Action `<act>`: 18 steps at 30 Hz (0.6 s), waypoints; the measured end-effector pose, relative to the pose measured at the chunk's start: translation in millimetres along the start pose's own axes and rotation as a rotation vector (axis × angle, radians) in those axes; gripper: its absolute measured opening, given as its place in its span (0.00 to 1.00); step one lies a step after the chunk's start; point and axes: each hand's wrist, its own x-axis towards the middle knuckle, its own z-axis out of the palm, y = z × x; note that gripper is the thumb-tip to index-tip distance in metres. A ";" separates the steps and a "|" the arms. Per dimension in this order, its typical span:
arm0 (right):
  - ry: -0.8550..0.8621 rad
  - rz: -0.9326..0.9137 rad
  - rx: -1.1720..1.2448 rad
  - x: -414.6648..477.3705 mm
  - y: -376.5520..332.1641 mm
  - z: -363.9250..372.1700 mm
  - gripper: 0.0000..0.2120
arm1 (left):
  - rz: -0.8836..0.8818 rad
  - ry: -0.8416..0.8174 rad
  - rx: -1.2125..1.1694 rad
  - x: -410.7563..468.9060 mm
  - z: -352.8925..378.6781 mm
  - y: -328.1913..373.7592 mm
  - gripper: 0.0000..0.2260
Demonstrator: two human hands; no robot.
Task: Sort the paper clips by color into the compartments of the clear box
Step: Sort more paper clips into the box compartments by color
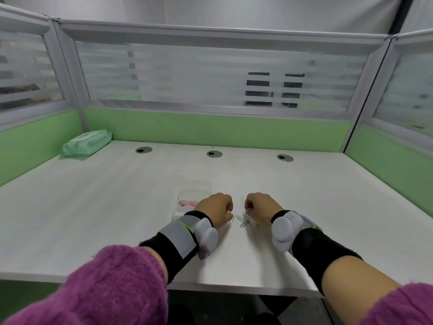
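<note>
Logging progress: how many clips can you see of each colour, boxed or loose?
Red clip: 1, in the box
Pink clip: 1, in the box
Silver clips: 2, on the desk
Green clip: 1, on the desk
Total: 5. A yellowish speck beside them is too small to tell.

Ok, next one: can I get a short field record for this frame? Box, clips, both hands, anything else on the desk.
surface: white desk, green partitions around it
clear box: on the desk, just beyond the left hand
sorted so far: red clips and pink clips in neighbouring compartments
loose: silver clips and a green clip between the hands
left hand: fingers curled, thumb by a silver clip; grip unclear
right hand: fingers curled; contents hidden
other: wipes pack, far left corner
</note>
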 end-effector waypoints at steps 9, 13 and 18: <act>-0.058 -0.071 0.004 -9.8 13.2 8.7 0.13 | 0.043 -0.002 0.035 -4.1 12.9 12.1 0.10; -0.049 -0.110 0.004 -12.0 11.7 10.9 0.12 | 0.034 -0.005 0.033 -5.5 16.0 11.4 0.10; -0.067 -0.125 -0.044 -11.8 8.4 10.7 0.08 | 0.034 -0.013 0.032 -5.8 19.2 10.7 0.09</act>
